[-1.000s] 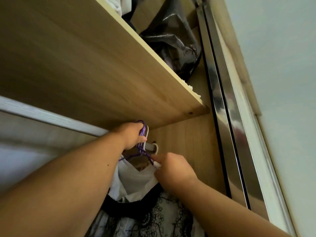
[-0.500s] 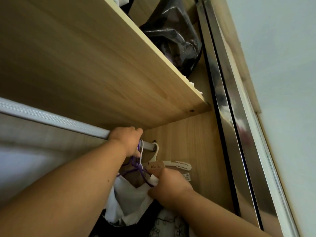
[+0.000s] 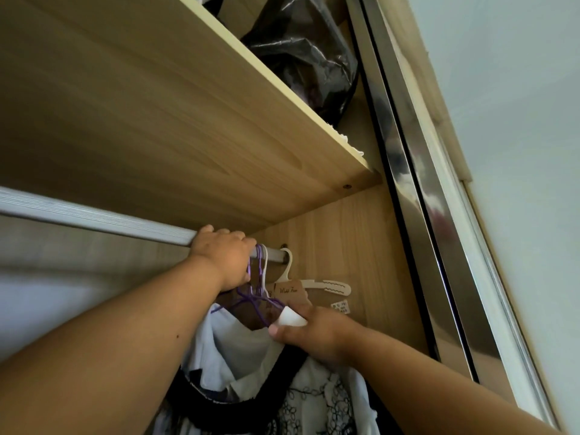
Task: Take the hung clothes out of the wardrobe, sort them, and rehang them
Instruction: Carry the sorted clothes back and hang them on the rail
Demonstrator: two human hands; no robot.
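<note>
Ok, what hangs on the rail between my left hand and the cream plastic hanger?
Head view: purple wire hanger hooks and one thin white hook, tight against the left hand.

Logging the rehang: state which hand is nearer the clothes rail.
Left. The left hand curls over the clothes rail beside the purple hangers; the right hand is lower, clear of it, pinching a white tip.

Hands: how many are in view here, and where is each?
2. The left hand curls over the rail beside the purple hanger hooks; the right hand, lower, pinches a white piece at a purple hanger's end, above the hung clothes. No others show.
</note>
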